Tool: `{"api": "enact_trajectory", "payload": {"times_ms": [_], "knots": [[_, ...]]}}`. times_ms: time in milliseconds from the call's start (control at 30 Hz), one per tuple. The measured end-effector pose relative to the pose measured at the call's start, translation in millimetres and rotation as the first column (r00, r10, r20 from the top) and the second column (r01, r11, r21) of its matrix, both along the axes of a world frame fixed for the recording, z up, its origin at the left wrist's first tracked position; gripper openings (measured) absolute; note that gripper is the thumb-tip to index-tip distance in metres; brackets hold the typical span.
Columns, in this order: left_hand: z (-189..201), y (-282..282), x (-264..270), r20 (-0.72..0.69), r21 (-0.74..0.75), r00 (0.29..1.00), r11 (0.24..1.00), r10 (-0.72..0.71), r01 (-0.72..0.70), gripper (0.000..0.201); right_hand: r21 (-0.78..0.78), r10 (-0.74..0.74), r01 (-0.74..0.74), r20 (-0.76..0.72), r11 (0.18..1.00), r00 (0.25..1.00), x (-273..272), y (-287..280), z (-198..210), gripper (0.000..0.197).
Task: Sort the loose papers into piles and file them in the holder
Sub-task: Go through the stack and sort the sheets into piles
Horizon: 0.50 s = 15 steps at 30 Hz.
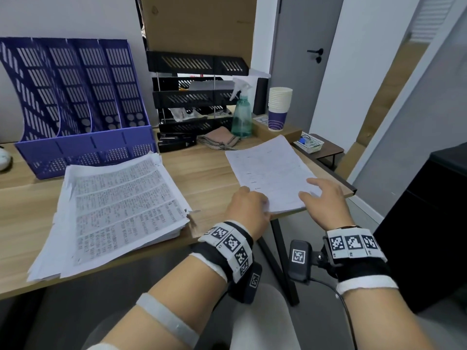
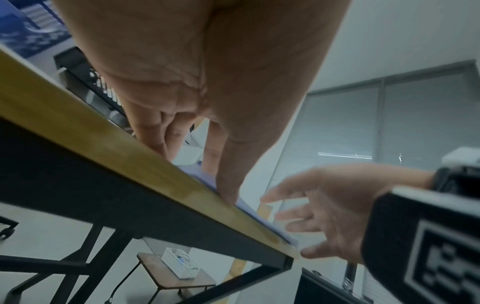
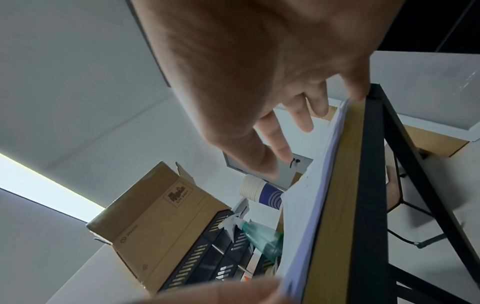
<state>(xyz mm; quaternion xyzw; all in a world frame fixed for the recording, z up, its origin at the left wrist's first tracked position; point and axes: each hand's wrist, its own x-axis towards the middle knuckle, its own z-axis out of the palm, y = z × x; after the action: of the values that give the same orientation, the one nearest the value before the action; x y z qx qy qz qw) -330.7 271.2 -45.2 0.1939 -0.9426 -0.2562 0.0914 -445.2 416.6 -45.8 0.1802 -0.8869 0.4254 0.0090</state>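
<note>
Left hand [image 1: 246,208] fingertips hidden on paper stack [image 1: 270,173]

white walls [image 1: 353,72] | grey door [image 1: 303,46] — black handle | wooden desk [image 1: 207,173] | ceiling light strip [image 3: 39,185]

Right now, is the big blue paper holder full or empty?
Empty, as far as shows. The blue holder stands upright, and light shows through its slotted walls; no paper sticks out.
</note>
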Motion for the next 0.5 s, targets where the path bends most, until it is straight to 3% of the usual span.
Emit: {"api": "enact_trajectory", "payload": {"times_ms": [300,400,500], "knots": [[25.2,-17.0,24.0,-0.022,0.09,0.999,0.995,-0.032,0.034,0.058,-0.242,-0.027,-0.024,-0.204,0.97,0.979,43.0,-27.2,2.8,0.02],[48.4,-49.6,60.5,-0.103,0.082,0.995,0.997,0.004,0.005,0.049,-0.304,0.151,-0.188,-0.139,0.934,0.979,62.3,-59.3,5.3,0.017],[62.7,-88.3,107.9,-0.058,-0.017,0.992,0.994,0.107,-0.109,0.05,-0.286,0.426,-0.389,0.077,0.876,0.902,87.7,-100.0,7.4,0.014]]}}
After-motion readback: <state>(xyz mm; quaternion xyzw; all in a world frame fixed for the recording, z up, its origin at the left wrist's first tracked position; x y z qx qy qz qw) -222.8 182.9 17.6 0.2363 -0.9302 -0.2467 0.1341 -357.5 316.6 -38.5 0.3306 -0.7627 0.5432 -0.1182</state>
